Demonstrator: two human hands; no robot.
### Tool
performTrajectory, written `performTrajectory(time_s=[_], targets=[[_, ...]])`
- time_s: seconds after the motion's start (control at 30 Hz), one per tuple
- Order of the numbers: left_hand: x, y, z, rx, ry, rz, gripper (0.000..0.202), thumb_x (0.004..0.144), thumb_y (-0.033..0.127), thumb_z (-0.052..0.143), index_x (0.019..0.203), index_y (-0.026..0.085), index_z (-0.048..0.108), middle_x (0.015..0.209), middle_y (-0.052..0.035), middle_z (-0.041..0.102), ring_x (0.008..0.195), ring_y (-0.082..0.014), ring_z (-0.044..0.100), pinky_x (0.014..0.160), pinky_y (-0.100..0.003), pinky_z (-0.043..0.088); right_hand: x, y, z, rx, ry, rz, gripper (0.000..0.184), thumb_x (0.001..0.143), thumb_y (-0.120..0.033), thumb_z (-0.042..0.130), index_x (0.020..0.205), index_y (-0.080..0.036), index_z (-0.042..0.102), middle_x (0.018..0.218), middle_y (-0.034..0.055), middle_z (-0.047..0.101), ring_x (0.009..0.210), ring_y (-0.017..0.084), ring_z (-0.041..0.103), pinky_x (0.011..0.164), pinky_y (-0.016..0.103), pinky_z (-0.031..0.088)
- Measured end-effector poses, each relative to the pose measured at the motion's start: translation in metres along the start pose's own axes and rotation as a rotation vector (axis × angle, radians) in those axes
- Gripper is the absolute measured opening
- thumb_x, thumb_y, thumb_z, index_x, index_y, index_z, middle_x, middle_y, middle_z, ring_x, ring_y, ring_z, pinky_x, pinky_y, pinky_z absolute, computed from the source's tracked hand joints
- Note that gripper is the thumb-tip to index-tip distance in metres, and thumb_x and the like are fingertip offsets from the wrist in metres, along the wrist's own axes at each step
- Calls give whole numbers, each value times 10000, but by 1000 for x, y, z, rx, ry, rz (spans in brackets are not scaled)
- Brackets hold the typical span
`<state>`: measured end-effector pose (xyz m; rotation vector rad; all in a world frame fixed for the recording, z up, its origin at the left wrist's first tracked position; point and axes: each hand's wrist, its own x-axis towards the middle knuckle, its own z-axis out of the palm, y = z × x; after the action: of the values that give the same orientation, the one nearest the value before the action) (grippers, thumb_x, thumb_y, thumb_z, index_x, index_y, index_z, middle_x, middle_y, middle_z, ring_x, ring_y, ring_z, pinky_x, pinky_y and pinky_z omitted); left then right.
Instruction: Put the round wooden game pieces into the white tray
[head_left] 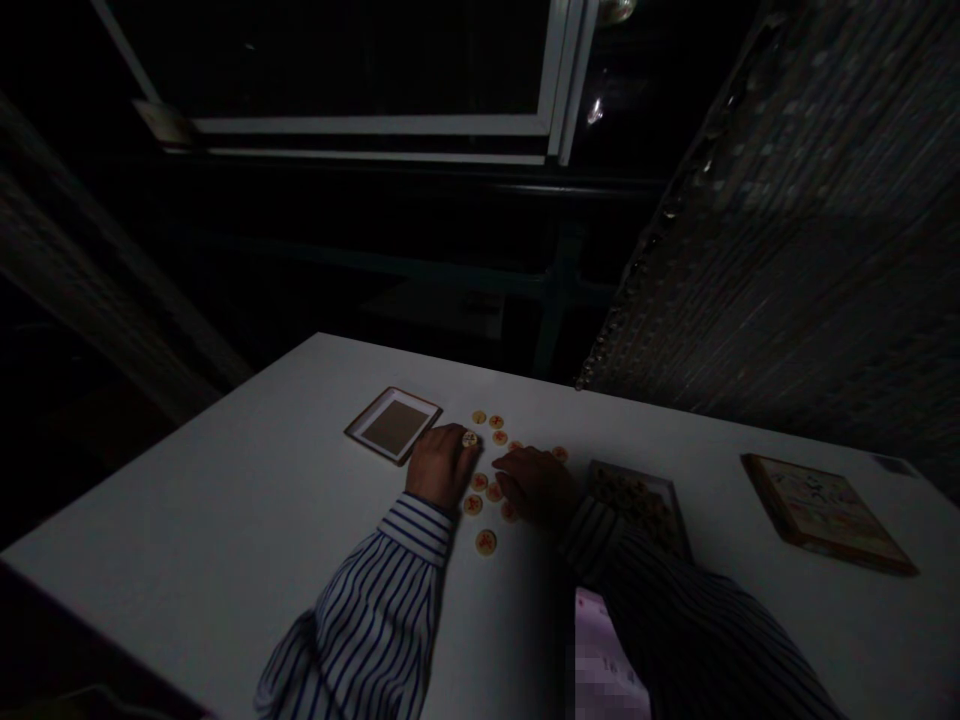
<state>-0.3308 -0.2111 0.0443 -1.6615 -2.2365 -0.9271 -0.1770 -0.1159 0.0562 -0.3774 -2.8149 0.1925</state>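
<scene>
My left hand [437, 466] is closed, with a round wooden Chinese chess piece [469, 439] pinched at its fingertips. To its right, my right hand [538, 483] hovers low over the table with fingers and thumb apart, pointing left; nothing shows between them. Several loose pieces with red characters lie around and between the hands, among them one piece [486, 542] nearer to me and another piece [496, 422] farther off. My right hand partly covers a few of them. Beside my left hand lies a shallow box part [358, 432] with a white lining and a brown bottom.
Partly under my right forearm, a dark-rimmed box [679, 505] holds several pieces. A flat box with a printed picture [829, 512] lies farther right on the white table [225, 480]. A bead curtain [750, 300] hangs behind the table's right side.
</scene>
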Motion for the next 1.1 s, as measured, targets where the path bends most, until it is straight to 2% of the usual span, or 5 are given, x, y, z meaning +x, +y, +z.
performTrajectory(time_s=[0.2, 0.47, 0.77, 1.1], targets=[[-1, 5, -5, -6, 59, 20, 272, 822, 353, 438, 990, 165, 539, 983, -83, 604, 934, -217, 534, 837, -375, 410, 2, 2, -6, -9, 55, 39, 268, 844, -268, 380, 989, -194, 593, 957, 60, 628, 870, 167, 543, 760, 297, 392], [-2, 21, -15, -62, 86, 51, 284, 818, 369, 449, 993, 164, 539, 995, -84, 605, 950, -214, 532, 844, -376, 417, 0, 6, -35, 35, 65, 113, 265, 838, -266, 396, 997, -185, 593, 964, 52, 631, 894, 144, 547, 803, 269, 392], [-6, 45, -22, -95, 79, 108, 273, 820, 356, 452, 1009, 177, 531, 1001, -82, 605, 960, -212, 533, 853, -380, 409, -24, 19, -61, 49, 122, 155, 275, 834, -271, 399, 996, -175, 599, 964, 56, 640, 902, 149, 560, 811, 281, 415], [-11, 76, -14, -113, 13, 136, 285, 806, 361, 475, 1010, 173, 540, 1024, -72, 607, 958, -205, 531, 849, -355, 402, -55, 34, -76, 64, 174, 226, 271, 832, -269, 394, 950, -164, 614, 945, 71, 645, 873, 161, 579, 794, 292, 436]])
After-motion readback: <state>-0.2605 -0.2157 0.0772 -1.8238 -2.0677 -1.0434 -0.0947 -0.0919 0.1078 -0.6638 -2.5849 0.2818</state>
